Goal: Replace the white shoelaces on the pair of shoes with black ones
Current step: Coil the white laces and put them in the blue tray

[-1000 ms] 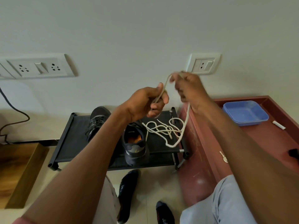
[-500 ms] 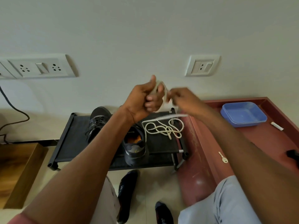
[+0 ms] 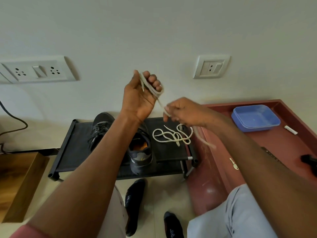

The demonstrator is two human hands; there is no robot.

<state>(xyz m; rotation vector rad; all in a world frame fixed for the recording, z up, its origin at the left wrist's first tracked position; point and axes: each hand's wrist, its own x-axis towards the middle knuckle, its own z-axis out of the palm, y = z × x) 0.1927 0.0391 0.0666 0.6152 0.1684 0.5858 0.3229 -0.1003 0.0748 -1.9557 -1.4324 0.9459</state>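
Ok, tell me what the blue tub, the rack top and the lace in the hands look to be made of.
Blue tub: likely plastic, smooth, slightly translucent walls with a soft sheen.
Rack top: probably matte black fabric stretched between dark tubes.
Lace: woven cord, off-white, limp where it coils over the left hand.

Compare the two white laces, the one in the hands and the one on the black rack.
The held lace is wound in loops round the left hand, and the right hand pinches its trailing end. The rack lace lies loose and tangled on the black rack, untouched. Both are white cord, out of the shoes.
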